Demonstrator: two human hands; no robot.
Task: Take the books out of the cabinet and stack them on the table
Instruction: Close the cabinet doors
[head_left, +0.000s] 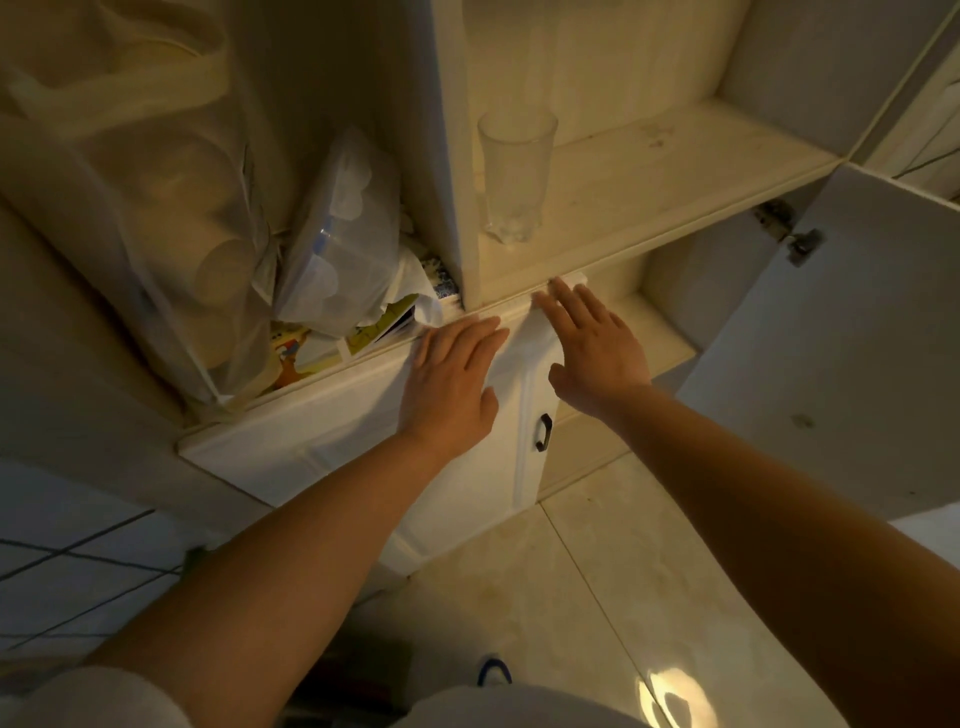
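Note:
A cream cabinet (519, 296) fills the view. Colourful books (296, 348) lie flat on its left shelf, partly buried under plastic bags, with another book's patterned edge (441, 280) behind them. My left hand (452, 384) lies flat with straight fingers on the closed lower door (322, 447), fingertips at the shelf edge. My right hand (592, 343) reaches with straight fingers toward the top of the open lower compartment, fingertips touching a white edge (571, 283) under the shelf; whether that edge is a book I cannot tell. Neither hand holds anything.
An empty drinking glass (511, 176) stands on the right shelf. Clear plastic bags (337, 228) with containers crowd the left shelf. The right lower door (841, 353) hangs wide open. A black handle (544, 432) sits on the closed door. Glossy floor tiles (597, 597) lie below.

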